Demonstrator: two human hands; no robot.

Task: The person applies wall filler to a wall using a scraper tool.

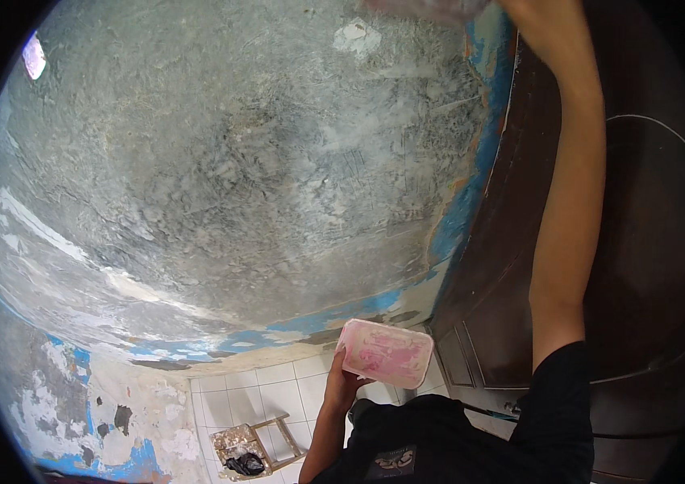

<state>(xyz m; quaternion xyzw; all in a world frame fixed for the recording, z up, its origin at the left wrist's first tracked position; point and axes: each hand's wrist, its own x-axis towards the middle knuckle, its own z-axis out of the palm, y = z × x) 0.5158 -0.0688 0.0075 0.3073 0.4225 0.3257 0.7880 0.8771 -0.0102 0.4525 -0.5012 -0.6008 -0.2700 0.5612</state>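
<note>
Right hand (533, 22) raised — left hand (343, 382) holding pink tub (388, 353).

Your left head-worn fisheye looks down over your short-sleeved black fabric shirt (471, 448), close at 5 o'clock, facing the broad grey plaster wall (262, 161) toward 11; white square-tiled floor (276, 393) lies farther off at 7.

Tub (407, 348) before wall (278, 161), door (657, 242) at right
</note>
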